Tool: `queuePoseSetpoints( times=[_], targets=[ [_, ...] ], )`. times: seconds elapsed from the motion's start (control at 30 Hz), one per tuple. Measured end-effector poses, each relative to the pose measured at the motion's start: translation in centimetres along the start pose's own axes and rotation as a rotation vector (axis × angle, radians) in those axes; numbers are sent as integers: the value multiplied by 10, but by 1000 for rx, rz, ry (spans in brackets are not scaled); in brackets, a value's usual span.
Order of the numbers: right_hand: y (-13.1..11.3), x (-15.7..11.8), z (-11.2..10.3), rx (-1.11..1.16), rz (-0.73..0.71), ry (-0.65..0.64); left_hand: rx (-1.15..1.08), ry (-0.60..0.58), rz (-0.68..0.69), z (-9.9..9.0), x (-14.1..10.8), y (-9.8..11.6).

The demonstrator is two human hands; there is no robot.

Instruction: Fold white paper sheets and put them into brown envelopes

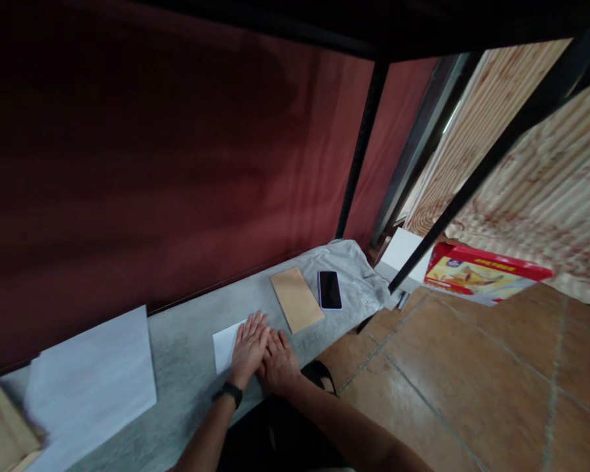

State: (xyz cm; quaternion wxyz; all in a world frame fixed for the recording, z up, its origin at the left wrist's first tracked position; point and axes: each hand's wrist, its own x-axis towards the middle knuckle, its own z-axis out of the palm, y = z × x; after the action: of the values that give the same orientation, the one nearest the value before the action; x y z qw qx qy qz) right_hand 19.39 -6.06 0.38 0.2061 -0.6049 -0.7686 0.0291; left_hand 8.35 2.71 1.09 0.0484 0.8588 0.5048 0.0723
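Note:
A small white sheet of paper [224, 346] lies on the grey bench top [177, 357], partly covered by my hands. My left hand [248, 351], with a dark watch on its wrist, rests flat over the paper with its fingers stretched out. Close against it, my right hand [278, 364] lies flat too, its fingers pointing away from me. The hands touch along their inner sides. Just beyond them to the right is a tan piece of card or an envelope [297, 299]. A phone [330, 290] with a dark screen lies beside the tan piece.
A large white sheet [98, 380] covers the bench's left part, with a wooden-edged board [4, 429] at the far left. Black metal posts [364, 151] stand at the right end. Past them are a white box [403, 255] and a red-and-yellow box [482, 272]. A red wall [177, 196] runs behind.

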Motion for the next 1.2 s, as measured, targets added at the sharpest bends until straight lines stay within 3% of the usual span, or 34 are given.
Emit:
queuePoseSetpoints(
  times=[0.2,0.37,0.53,0.77,1.2],
  targets=[
    [1,-2,0,38,-3,59,94,95,-159,-7,-19,-44],
    [1,-2,-1,68,13,45,145,120,-187,-22,-19,-54],
    [0,-2,-2,55,24,46,149,17,-223,-44,1,-55],
    [2,-4,6,45,4,83,0,-229,-213,-59,29,-79],
    [3,-3,7,97,7,118,-162,-311,-183,-65,38,-83]
  ],
)
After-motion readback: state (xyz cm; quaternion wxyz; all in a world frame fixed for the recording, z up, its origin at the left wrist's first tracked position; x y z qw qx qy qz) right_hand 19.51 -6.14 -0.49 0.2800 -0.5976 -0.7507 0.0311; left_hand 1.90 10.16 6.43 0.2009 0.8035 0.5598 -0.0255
